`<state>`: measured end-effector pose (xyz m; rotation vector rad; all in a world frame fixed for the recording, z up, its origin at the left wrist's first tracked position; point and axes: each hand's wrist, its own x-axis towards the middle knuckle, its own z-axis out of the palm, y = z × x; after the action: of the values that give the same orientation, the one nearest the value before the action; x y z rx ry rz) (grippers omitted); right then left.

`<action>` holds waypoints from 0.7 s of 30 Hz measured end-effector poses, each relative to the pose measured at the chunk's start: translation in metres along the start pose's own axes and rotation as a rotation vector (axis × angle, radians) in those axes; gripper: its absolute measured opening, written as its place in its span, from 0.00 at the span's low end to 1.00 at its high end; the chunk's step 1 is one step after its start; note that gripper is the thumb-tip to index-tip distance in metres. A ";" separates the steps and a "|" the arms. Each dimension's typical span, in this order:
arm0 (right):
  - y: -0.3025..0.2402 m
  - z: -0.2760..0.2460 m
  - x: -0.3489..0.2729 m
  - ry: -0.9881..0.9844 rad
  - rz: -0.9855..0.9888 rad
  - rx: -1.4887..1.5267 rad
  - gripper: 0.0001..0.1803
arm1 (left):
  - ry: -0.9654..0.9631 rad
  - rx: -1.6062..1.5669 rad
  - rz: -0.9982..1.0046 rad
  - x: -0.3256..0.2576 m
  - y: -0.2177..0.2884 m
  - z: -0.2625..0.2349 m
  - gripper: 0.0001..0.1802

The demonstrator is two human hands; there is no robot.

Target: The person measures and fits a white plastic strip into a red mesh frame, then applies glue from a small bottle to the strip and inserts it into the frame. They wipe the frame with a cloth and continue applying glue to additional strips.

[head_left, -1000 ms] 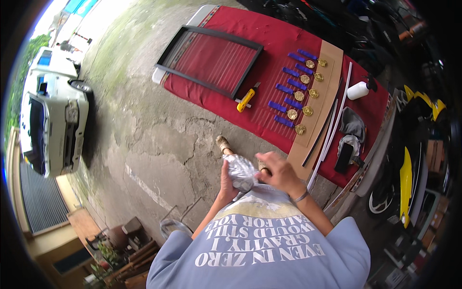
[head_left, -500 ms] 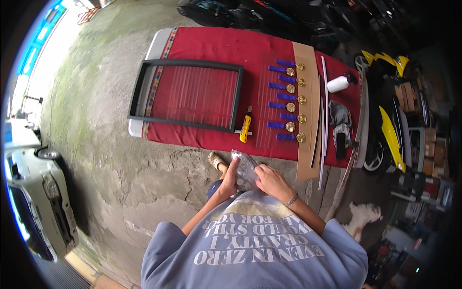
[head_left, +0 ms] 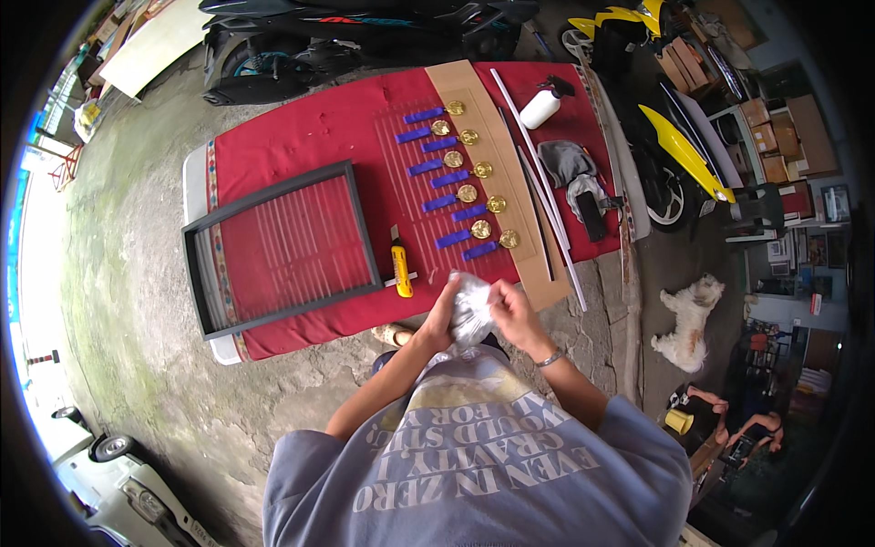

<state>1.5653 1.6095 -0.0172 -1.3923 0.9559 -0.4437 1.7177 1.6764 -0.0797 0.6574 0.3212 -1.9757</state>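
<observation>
Just past the shirt (head_left: 474, 456), the left hand (head_left: 439, 316) grips the left side of the clear bag (head_left: 471, 314) while the right hand (head_left: 517, 319) pinches its right edge. From the bag, the knife (head_left: 401, 269) lies at 10 o'clock on the red cloth (head_left: 310, 118), 9 medals (head_left: 467, 193) at 12 and the black frame (head_left: 292, 313) farther out at 10. Beyond are the bottle (head_left: 540, 109) at 1, the dog (head_left: 690, 319) at 3 and a motorbike (head_left: 365, 38) at 11.
</observation>
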 end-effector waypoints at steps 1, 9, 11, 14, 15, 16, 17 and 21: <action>-0.011 -0.017 0.009 0.033 0.061 0.029 0.06 | 0.015 0.014 0.000 0.015 0.004 0.019 0.30; -0.031 -0.194 0.126 0.283 -0.005 -0.039 0.02 | 0.106 0.524 0.182 0.148 0.037 0.114 0.28; -0.035 -0.239 0.172 0.345 -0.073 -0.171 0.01 | 0.068 0.551 0.205 0.149 0.049 0.098 0.28; -0.027 -0.313 0.245 0.423 -0.136 -0.328 0.04 | 0.153 0.600 0.183 0.110 0.068 0.087 0.27; -0.020 -0.337 0.270 0.465 -0.153 -0.377 0.04 | 0.125 0.565 0.198 0.095 0.071 0.072 0.27; -0.011 -0.359 0.296 0.507 -0.171 -0.426 0.05 | 0.096 0.532 0.214 0.080 0.073 0.054 0.27; -0.004 -0.372 0.321 0.523 -0.209 -0.432 0.05 | 0.100 0.496 0.252 0.062 0.072 0.033 0.27; 0.035 -0.422 0.405 0.604 -0.150 -0.431 0.07 | 0.325 0.386 0.349 -0.012 0.063 -0.014 0.29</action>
<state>1.4606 1.0444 -0.1304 -1.7682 1.5048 -0.8369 1.7815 1.6623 -0.0808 1.2024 0.0099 -1.6029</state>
